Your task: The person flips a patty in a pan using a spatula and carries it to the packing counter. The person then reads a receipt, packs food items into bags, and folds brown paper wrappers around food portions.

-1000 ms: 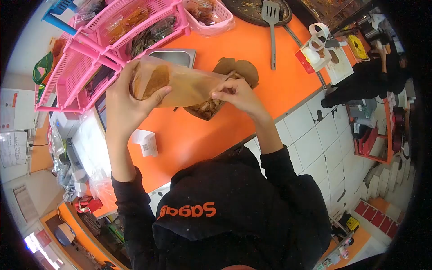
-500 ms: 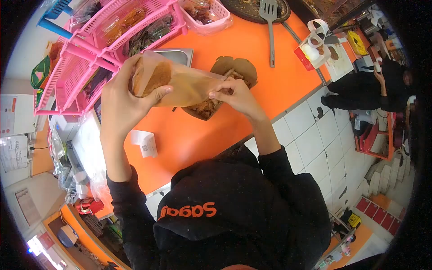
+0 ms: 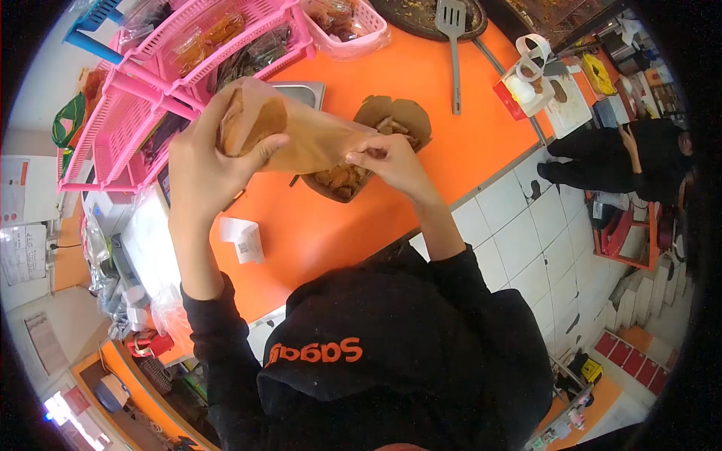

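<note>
A translucent plastic bag (image 3: pixel 312 139) is stretched between my two hands, with a rounded brown mass (image 3: pixel 265 128) at its left end. My left hand (image 3: pixel 197 161) is wrapped round that bulging end, thumb in front. At the other end, my right hand (image 3: pixel 395 161) pinches the bag between thumb and fingers. Below and behind it stands an open cardboard takeaway box (image 3: pixel 416 113) on the orange table. Browned food pieces (image 3: pixel 342 180) show inside the box, partly hidden by the bag and my right hand.
Pink plastic baskets (image 3: pixel 113 146) with packets stand at the left; another pink basket (image 3: pixel 353 45) is at the back. A slotted spatula (image 3: pixel 454 64) lies across a dark round pan (image 3: pixel 421 16). A paper slip (image 3: pixel 242 239) lies near me. Another person (image 3: pixel 609 154) is at the right.
My hands and the bag have barely moved. At the right, the other person's hand and arm have changed position.
</note>
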